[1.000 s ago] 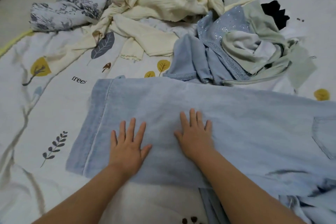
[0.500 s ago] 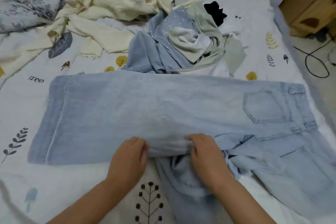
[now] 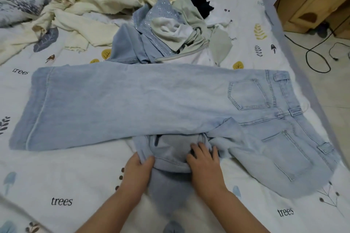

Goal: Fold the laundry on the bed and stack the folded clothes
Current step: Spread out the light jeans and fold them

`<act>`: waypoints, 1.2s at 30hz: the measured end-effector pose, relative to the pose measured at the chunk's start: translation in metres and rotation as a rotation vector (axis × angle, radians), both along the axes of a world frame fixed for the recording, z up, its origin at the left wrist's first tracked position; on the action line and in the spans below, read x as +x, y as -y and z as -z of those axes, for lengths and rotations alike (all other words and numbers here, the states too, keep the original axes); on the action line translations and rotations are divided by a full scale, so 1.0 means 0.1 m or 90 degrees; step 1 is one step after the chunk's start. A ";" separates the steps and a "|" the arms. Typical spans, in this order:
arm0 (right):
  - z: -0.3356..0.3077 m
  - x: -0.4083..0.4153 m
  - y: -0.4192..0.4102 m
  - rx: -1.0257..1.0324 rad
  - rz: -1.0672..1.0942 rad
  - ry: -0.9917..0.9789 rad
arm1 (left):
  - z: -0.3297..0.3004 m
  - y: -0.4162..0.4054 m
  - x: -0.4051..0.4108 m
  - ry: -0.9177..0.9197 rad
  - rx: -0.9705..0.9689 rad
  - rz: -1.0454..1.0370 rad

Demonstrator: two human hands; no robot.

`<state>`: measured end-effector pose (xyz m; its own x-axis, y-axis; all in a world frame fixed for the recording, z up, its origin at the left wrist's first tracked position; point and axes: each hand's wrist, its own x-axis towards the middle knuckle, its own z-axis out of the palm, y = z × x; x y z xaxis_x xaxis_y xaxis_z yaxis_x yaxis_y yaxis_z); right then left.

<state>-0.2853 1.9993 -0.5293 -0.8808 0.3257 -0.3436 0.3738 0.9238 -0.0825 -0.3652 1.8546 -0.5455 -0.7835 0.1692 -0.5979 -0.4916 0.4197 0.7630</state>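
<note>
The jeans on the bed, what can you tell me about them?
The jeans are pale blue denim. One leg lies flat across the leafy bedsheet, hem to the left, back pockets and belt loops to the right. The other leg is bunched near the person. The left hand grips that bunched fabric; the right hand pinches it too.

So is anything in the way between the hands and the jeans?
No. Both the left hand and right hand already hold the bunched leg of the jeans; nothing lies between them.
</note>
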 end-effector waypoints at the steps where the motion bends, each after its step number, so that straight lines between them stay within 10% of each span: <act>1: -0.03 -0.01 0.00 -0.017 -0.002 -0.009 | -0.08 0.02 0.01 -0.007 0.015 -0.020; 8: -0.64 0.01 0.18 -0.237 -0.092 -0.127 | -0.83 0.54 -0.04 -0.197 -0.028 -0.091; 15: -0.79 -0.13 0.52 -0.174 -0.076 -0.385 | -1.08 1.43 -0.22 -0.467 -0.396 -0.072; 21: -0.17 -0.25 0.55 -0.058 -0.099 -0.163 | -0.28 1.72 -0.21 -0.289 -0.638 0.154; 29: 0.32 -0.37 0.11 -0.014 -0.130 0.034 | 0.16 2.01 -0.71 -0.171 -0.380 -0.078; 36: 0.16 -0.51 -0.25 -0.008 -0.163 0.217 | 0.19 1.88 -0.76 0.051 -0.035 -0.013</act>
